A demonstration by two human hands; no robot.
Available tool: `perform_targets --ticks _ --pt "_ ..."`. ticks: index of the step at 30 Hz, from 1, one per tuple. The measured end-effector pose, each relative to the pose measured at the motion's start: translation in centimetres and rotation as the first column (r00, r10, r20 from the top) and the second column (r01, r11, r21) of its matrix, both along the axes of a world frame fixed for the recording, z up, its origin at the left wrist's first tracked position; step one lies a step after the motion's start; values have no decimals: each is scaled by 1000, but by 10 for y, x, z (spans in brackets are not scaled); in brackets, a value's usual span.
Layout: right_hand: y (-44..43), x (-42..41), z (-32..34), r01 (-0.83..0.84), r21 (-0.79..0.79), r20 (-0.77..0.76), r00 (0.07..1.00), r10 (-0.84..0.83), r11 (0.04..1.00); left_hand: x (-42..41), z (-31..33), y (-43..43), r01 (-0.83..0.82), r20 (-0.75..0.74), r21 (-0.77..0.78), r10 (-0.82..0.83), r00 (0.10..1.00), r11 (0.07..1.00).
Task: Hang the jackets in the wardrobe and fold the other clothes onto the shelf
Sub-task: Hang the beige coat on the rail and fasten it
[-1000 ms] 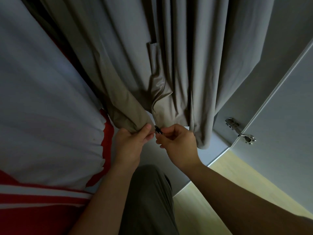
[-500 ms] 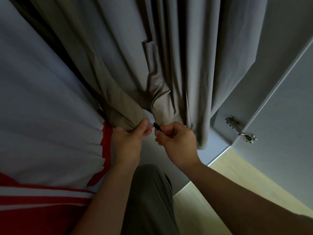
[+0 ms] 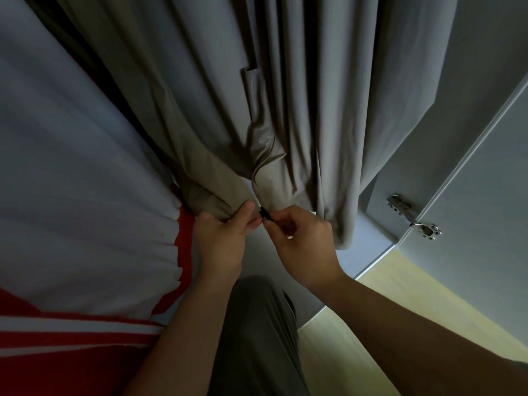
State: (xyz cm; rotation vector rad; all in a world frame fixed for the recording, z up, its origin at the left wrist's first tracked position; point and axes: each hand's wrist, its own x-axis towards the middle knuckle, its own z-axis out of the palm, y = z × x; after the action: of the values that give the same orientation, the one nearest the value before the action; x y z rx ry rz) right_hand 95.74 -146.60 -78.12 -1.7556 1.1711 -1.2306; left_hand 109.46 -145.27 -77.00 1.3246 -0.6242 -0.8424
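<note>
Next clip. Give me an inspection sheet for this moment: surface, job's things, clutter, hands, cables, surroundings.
surface: wardrobe base shows below the jacket hem; shelf not in view.
job's things: taupe jacket hangs in the wardrobe; black zip pull sits at its bottom edge.
clutter: nothing seen.
hands: left hand grips the jacket's hem to the left of the zip; right hand pinches the zip pull.
cables: nothing seen.
surroundings: white and red garment hangs left of the jacket; door on the right, with a metal hinge; wood floor below.
</note>
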Motion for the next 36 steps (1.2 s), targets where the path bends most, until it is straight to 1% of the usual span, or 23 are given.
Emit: perform_targets --ticks 3,7,9,13,17,19,20,22,24,26,29,31,34,36 --pt "-1 -1 1 -1 -46 -10 1000 0 999 -1 -3 1 4 76 6 -4 997 1000" --pt "-1 -2 0 -23 -157 -55 998 15 987 -1 -3 2 -33 203 23 27 979 999" --pt "-1 -1 -2 -28 -200 -72 997 14 979 0 -2 1 -33 228 32 25 973 999" --pt "-3 -3 -8 -6 -274 -82 996 -18 962 4 1 2 57 241 119 -85 967 991" --pt "-2 -4 -11 -53 -256 -147 989 15 965 12 7 1 131 359 303 -241 902 944" --pt "-3 -4 -10 -96 -241 -157 986 59 966 12 10 1 174 367 362 -311 877 916" --pt "-6 -5 -9 -110 -236 -162 984 72 965 11 11 2 186 352 373 -324 878 909" --pt "-10 -6 -8 -114 -217 -178 981 76 970 7 11 6 194 283 358 -304 909 913" --pt "-12 -6 -9 -114 -187 -214 974 73 976 3 11 8 201 168 339 -269 948 919" --pt "-11 -5 -11 -129 -154 -243 966 89 980 1 13 4 216 11 345 -234 972 913" --pt "-11 -2 -13 -139 -101 -210 971 115 985 1 17 0 275 -132 409 -242 961 870" --pt "-13 -2 -15 -140 -62 -186 974 126 988 4 17 0 327 -148 412 -291 945 850" --pt "-12 -2 -18 -139 7 -155 978 138 990 9 15 1 356 -125 412 -334 934 839" --pt "-9 -2 -20 -130 -2 -152 980 128 992 11 14 0 377 -104 428 -370 923 821"
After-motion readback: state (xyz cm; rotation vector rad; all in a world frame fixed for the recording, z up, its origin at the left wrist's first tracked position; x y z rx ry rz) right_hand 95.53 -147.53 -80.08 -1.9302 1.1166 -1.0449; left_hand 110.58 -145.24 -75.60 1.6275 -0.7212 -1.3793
